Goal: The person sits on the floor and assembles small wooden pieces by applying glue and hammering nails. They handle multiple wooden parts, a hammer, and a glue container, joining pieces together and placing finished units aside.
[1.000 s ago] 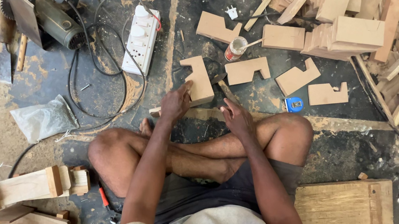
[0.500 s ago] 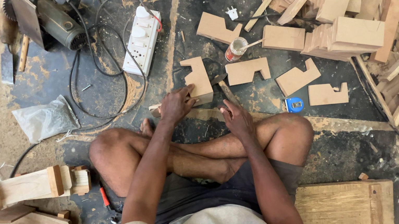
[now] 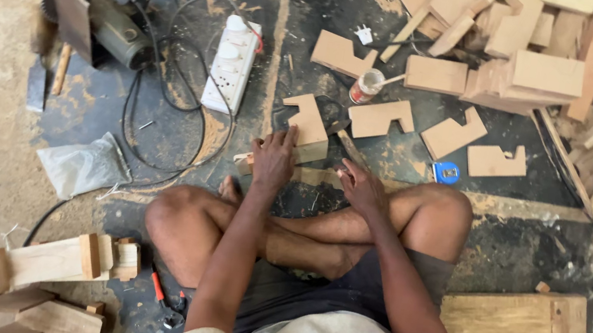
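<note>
While the person sits cross-legged on the dusty workshop floor, the left hand [image 3: 274,157] lies flat, fingers spread, on the near end of a notched wooden block [image 3: 308,125] and on the long wooden strip [image 3: 357,182] that runs along the floor before the shins. The right hand [image 3: 362,188] rests on that same strip just beside it, fingers loosely curled; whether it pinches something small I cannot tell from here. By my reading this is a steadying step: the block is being pressed against the strip so the two pieces sit square. The next move would call for firm downward pressure from the left hand and a careful nudge from the right, since the block stands tilted at the strip's edge. Several similar notched cutouts [image 3: 380,117] lie well apart beyond the hands, near a small glue bottle [image 3: 366,86]. A white power strip [image 3: 232,63] and a circular saw [image 3: 104,12] sit off to the left, and a blue tape measure [image 3: 447,172] lies near the right knee.
</note>
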